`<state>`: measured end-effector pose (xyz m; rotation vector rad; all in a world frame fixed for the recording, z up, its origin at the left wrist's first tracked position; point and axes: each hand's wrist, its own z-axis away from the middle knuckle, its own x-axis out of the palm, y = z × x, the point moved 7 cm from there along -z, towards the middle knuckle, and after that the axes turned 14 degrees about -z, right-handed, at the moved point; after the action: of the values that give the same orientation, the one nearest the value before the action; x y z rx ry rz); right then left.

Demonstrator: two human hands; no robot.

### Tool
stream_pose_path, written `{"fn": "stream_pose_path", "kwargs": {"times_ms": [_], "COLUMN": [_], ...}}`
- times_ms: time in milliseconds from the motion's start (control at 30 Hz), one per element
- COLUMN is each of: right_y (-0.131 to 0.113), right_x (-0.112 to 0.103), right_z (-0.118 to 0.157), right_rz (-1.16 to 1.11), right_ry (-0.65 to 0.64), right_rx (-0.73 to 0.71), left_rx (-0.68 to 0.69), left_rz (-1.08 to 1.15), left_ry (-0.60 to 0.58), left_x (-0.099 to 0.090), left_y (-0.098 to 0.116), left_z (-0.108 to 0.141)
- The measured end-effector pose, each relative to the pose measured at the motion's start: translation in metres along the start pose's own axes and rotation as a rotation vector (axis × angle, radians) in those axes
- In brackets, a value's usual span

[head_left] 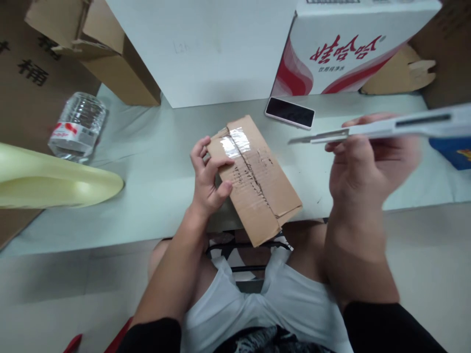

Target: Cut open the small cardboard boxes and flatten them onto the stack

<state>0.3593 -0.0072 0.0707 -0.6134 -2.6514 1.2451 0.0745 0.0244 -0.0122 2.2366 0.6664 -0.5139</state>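
Observation:
A small flat cardboard box [257, 171] lies slanted on the table, its lower corner jutting past the front edge. Clear tape crosses its far end, and a ragged seam with cut marks runs along the top face. My left hand [210, 179] grips the box's left side, thumb and fingers closed on it. To the right, raised above the table, my right hand [368, 157] is wrapped round a white utility knife [408, 125]. The blade is out, points left toward the box and stays apart from it. The hand is slightly blurred.
A phone [290, 113] lies beyond the box, before a large white carton [342, 54] with red lettering. On the left are a water bottle [78, 128], a pale yellow curved object [59, 179] and an open cardboard box [117, 73]. Something blue [452, 151] sits at right.

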Motion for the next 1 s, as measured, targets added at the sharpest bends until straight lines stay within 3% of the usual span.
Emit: {"fn": "stream_pose_path", "kwargs": {"times_ms": [100, 200, 300, 400, 500, 667, 833, 1000], "right_y": [-0.053, -0.074, -0.073, -0.062, -0.058, -0.060, -0.059, -0.058], "right_x": [0.026, 0.057, 0.080, 0.090, 0.091, 0.089, 0.090, 0.091], "right_z": [0.004, 0.012, 0.018, 0.021, 0.021, 0.023, 0.024, 0.025], "right_rz": [0.056, 0.058, 0.113, 0.163, 0.170, 0.167, 0.180, 0.202], "right_ry": [-0.140, -0.345, -0.469, -0.516, -0.514, -0.500, -0.499, -0.497], "right_rx": [-0.074, -0.068, -0.100, -0.078, -0.063, -0.053, -0.051, -0.050], "left_rx": [0.018, 0.041, 0.041, 0.019, 0.010, 0.034, -0.005, 0.048], "left_rz": [0.024, 0.073, 0.068, 0.012, -0.012, 0.017, -0.012, -0.028], "left_ry": [0.018, 0.038, 0.022, -0.034, -0.063, 0.013, -0.050, 0.042], "left_x": [0.004, 0.007, 0.010, 0.013, 0.016, 0.014, 0.018, 0.016], "left_y": [0.006, 0.011, 0.014, 0.013, 0.013, 0.016, 0.013, 0.015], "left_z": [0.003, 0.006, 0.009, 0.011, 0.012, 0.011, 0.012, 0.013]}}
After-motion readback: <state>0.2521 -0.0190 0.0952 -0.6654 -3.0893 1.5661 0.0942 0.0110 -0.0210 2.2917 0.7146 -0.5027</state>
